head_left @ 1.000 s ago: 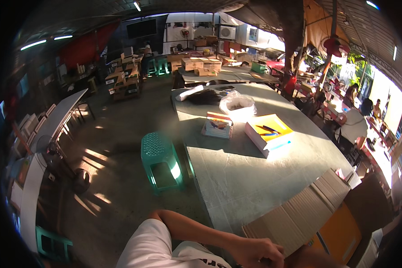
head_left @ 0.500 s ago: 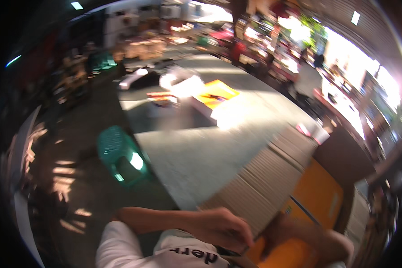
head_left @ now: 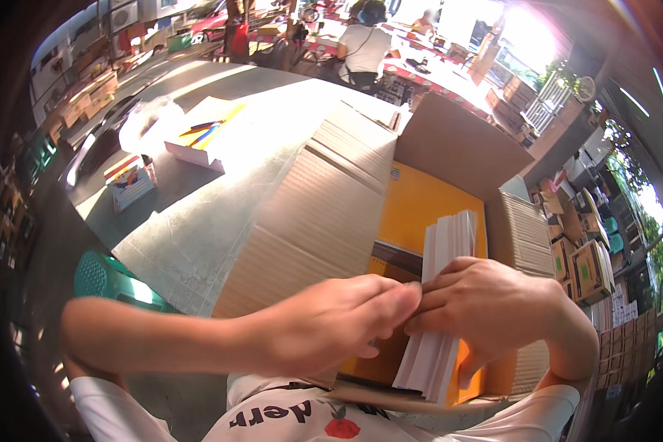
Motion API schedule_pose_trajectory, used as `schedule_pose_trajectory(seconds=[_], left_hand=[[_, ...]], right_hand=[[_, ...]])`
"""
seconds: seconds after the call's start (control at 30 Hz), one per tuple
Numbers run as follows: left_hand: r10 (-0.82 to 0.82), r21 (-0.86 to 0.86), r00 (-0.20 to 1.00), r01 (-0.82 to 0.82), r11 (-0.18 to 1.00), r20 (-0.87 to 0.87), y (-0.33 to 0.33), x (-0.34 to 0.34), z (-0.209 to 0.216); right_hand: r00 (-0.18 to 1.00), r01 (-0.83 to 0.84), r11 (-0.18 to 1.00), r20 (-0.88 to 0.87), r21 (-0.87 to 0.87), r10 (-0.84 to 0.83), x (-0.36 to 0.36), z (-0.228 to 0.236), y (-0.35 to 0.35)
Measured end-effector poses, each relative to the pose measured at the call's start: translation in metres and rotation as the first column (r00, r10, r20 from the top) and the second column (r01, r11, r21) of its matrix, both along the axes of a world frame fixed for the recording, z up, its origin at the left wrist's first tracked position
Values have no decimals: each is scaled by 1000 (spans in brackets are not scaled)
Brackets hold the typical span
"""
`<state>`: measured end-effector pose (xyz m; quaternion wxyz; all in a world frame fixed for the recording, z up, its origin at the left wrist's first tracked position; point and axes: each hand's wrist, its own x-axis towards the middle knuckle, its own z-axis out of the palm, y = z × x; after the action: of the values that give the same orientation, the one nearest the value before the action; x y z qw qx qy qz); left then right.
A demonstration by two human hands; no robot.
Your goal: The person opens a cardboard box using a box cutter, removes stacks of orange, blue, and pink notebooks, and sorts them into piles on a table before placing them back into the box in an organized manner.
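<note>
An open cardboard box (head_left: 272, 258) stands against me at the right, a wide flap folded out over the table. Inside lie yellow-orange books (head_left: 427, 202), and a row of white-edged books (head_left: 449, 239) stands on edge over them. My right hand (head_left: 486, 302) spans this row, fingers on its left side and thumb on its right, gripping it. Beside its fingertips is my left hand (head_left: 346, 317), closed, its fingers pressed together over the box opening. Whatever the left fingers may hold is hidden.
On the grey table (head_left: 199, 243) are a white box with a yellow top and pens (head_left: 206, 132), a small colourful box (head_left: 130, 184) and a clear plastic bag (head_left: 147, 125). A green stool (head_left: 110, 280) stands left. Beyond sits a person (head_left: 365, 51); cartons (head_left: 589, 265) are stacked right.
My view has turned rightward, bringing the box nearer the middle. The white-edged row now shows under my right hand, which was blurred over an orange surface. My left hand remains close beside it.
</note>
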<state>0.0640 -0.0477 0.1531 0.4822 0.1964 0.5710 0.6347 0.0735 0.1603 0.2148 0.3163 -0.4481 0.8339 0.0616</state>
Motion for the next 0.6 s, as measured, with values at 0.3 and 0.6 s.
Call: schedule_pose_trajectory(seconds=[0.3,0.6], left_hand=[[-109,118,943,75,990,313,106,-39,-36],[-353,39,901,355,934,253,83,-67,-80]], right_hand=[[751,213,976,-630,-54,-199,47,-3,37],[145,347,728,-732,-592,-665,158,-72,-19]])
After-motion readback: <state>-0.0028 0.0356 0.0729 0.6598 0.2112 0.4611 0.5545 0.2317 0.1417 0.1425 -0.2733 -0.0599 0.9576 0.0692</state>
